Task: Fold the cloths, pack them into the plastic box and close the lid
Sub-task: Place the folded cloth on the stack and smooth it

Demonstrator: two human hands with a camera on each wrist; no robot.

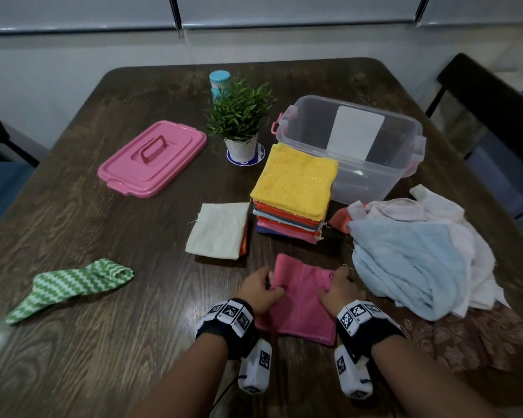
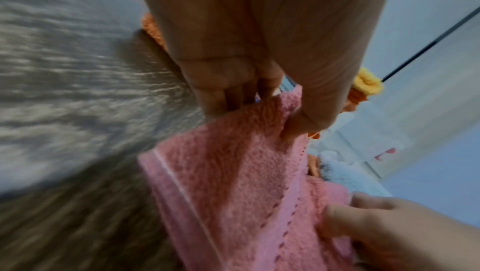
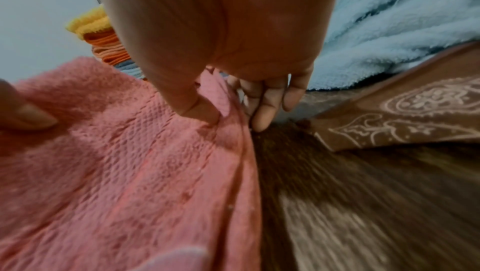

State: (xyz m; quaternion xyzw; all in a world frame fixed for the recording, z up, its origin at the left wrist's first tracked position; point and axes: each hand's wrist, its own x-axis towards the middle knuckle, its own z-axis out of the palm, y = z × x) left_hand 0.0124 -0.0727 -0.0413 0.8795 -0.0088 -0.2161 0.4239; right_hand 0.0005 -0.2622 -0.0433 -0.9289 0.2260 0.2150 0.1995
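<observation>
A pink cloth (image 1: 299, 300) lies on the dark wooden table (image 1: 118, 342) right in front of me. My left hand (image 1: 261, 289) pinches its left edge, thumb on top and fingers under, as the left wrist view shows on the pink cloth (image 2: 233, 172). My right hand (image 1: 337, 289) pinches the right edge of the pink cloth (image 3: 116, 162) the same way. Behind it stands a stack of folded cloths (image 1: 293, 191) with a yellow one on top. The clear plastic box (image 1: 354, 146) stands open beyond the stack. Its pink lid (image 1: 153, 158) lies at the left.
A folded cream cloth (image 1: 219, 230) lies left of the stack. A heap of unfolded cloths (image 1: 420, 257), light blue and white, lies at the right, with a brown patterned cloth (image 1: 471, 339) near it. A green striped cloth (image 1: 70, 285) lies left. A potted plant (image 1: 239, 122) and a blue-capped bottle (image 1: 220, 81) stand behind.
</observation>
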